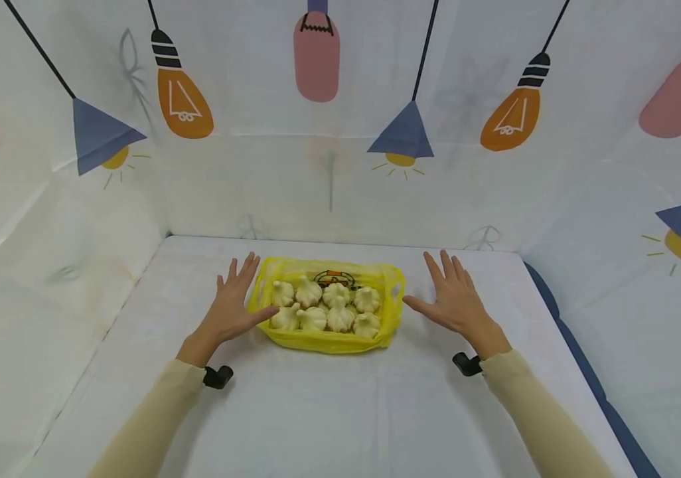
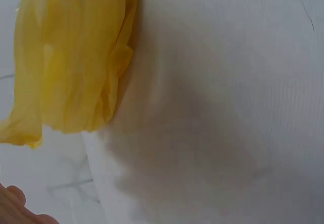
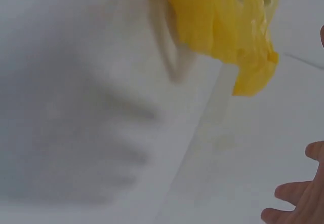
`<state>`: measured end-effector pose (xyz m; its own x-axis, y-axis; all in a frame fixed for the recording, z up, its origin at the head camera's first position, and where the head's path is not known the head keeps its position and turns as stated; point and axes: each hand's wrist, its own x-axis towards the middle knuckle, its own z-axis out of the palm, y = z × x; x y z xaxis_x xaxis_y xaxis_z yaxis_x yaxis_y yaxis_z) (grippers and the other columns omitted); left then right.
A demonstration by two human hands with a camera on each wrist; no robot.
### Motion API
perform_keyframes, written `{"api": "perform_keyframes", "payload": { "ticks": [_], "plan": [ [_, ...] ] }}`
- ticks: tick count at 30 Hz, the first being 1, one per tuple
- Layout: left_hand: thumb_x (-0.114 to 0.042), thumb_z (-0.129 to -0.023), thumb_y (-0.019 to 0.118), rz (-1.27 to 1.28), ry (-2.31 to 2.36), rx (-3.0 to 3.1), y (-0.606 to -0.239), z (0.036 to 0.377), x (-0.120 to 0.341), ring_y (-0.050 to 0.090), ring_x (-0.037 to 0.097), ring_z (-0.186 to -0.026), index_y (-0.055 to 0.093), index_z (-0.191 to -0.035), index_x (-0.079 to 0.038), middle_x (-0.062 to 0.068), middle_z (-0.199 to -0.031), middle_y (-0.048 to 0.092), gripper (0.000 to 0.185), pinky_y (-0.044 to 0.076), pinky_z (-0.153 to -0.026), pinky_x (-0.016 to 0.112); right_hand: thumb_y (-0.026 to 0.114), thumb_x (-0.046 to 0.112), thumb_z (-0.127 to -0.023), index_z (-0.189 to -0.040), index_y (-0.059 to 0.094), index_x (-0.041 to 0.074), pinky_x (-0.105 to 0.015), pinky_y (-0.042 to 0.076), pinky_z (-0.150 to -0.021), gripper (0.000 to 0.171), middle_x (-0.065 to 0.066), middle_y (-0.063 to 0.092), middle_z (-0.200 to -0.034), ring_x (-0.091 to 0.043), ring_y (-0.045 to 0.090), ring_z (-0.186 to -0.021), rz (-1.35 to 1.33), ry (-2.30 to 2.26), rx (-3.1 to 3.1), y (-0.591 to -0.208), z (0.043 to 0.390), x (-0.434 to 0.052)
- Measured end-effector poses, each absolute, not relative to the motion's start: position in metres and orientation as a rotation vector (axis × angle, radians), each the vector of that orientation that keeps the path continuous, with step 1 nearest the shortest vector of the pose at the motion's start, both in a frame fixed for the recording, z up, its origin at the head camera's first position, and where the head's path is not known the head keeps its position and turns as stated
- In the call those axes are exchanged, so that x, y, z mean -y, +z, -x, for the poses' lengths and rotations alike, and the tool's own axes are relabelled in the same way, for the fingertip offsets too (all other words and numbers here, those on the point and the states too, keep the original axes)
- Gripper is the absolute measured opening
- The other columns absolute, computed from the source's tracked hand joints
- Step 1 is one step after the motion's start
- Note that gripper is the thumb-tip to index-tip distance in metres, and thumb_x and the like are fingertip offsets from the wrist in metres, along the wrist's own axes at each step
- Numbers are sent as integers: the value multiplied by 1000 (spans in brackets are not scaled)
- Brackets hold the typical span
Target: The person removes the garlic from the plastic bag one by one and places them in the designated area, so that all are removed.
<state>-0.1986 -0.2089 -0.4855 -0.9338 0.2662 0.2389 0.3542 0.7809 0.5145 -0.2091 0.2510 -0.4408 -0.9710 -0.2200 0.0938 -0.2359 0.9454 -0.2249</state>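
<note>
Several white garlic bulbs point(image 1: 340, 316) lie in a yellow plastic bag point(image 1: 328, 342), which is spread like a lined tray on the table. My left hand point(image 1: 234, 307) hovers at the bag's left end with fingers spread, its thumb over the left edge near the bulbs. To the right of the bag, my right hand point(image 1: 451, 299) is held apart from it, fingers spread and holding nothing. The left wrist view shows the bag's crumpled yellow side point(image 2: 81, 57). In the right wrist view, the bag's other end point(image 3: 223, 26) hangs above the spread fingers point(image 3: 296, 192).
A white cloth covers the table point(image 1: 328, 411). Behind it hangs a white curtain point(image 1: 328, 179) printed with lamps and bulbs. Dark blue edging point(image 1: 579, 358) runs along the table's right side. Small black wrist mounts point(image 1: 218, 377) sit on both wrists.
</note>
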Motion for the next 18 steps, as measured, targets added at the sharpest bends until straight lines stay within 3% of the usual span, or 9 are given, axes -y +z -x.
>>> {"api": "perform_keyframes", "payload": {
  "ticks": [8,13,18],
  "plan": [
    [-61,-77,71,468,-1126,2844,-502,199,197,3,28,-151,5,-156,-33,-15,-162,2,107,18,-111,68,46,82,-78,-157,6,27,-63,15,-115,105,-15,6,-162,-41,6,-148,-515,426,3023,-431,210,-213],
    [-61,-75,73,514,-1149,2827,-508,201,192,14,31,-149,6,-156,-32,-5,-164,5,109,22,-113,62,47,81,-79,-156,3,30,-63,21,-114,102,-15,6,-162,-40,9,-148,-639,460,3026,-424,211,-192],
    [-63,-75,71,479,-1152,2903,-513,201,190,13,37,-148,7,-156,-31,2,-164,2,108,22,-111,65,52,76,-80,-156,2,31,-64,23,-112,101,-13,4,-163,-38,9,-149,-736,532,3053,-416,214,-173]
  ]
}}
